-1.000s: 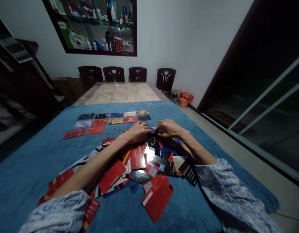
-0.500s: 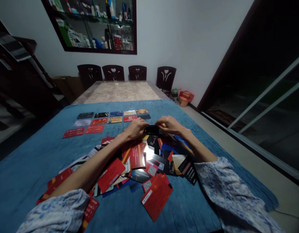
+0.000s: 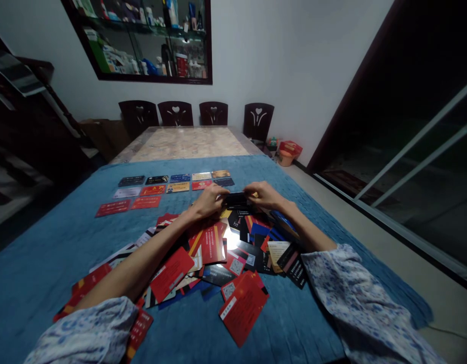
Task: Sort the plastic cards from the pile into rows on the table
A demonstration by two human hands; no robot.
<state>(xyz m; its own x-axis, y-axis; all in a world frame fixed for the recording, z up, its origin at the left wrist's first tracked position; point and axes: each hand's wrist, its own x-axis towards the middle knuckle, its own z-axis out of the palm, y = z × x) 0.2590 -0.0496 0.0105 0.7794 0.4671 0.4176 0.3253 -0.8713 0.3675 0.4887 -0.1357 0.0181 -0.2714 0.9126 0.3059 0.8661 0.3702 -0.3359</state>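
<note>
Between my two hands is a black card (image 3: 236,200), pinched at its ends above the far side of a card pile. My left hand (image 3: 211,199) closes its fingers on the left end. My right hand (image 3: 264,195) has its fingers curled on the right end. Under and in front of them spreads a loose pile of printed cards, with a red card (image 3: 213,243), a black card with a pink band (image 3: 293,264) and a red card nearest me (image 3: 244,308). Beyond my left hand several cards lie in rows, among them an orange card (image 3: 178,187).
A blue cloth (image 3: 187,333) covers the near part of the table; its patterned far end (image 3: 191,141) shows bare. Several dark chairs (image 3: 214,114) stand behind it. On the floor at the right is an orange bucket (image 3: 285,157) with a red bag.
The black card appears slightly more tilted between my fingers. Both hands stay in nearly the same place, and the view shifts slightly. The card rows and pile look unchanged.
</note>
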